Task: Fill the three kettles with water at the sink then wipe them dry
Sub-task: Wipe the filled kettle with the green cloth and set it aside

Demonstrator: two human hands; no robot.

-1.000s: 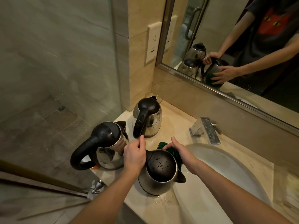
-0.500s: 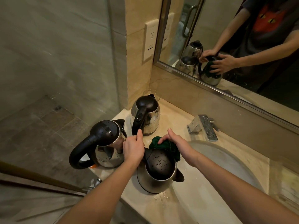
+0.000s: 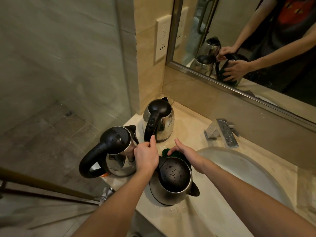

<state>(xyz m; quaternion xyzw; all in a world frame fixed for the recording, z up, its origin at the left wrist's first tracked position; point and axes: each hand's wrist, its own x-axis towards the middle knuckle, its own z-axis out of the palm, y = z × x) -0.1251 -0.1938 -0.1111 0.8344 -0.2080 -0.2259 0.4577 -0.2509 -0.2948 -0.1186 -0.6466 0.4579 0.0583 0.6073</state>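
Likely water-heavy and slick, the near kettle (image 3: 172, 182) stands on the surface (image 3: 188, 127) by the sink (image 3: 239, 168); the left grip (image 3: 147, 158) clasps its handle, the safest hold, while the right grip (image 3: 184, 153) presses a soft cloth (image 3: 173, 154) flat against it.

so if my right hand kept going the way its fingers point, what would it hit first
Probably the back kettle, near its base: the right hand, on the green cloth, points toward it. Depth is unclear.

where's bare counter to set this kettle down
Bare counter lies between the back kettle and the faucet, below the mirror. The left corner is crowded: left kettle, near kettle, green cloth, left hand and right hand bunch together.
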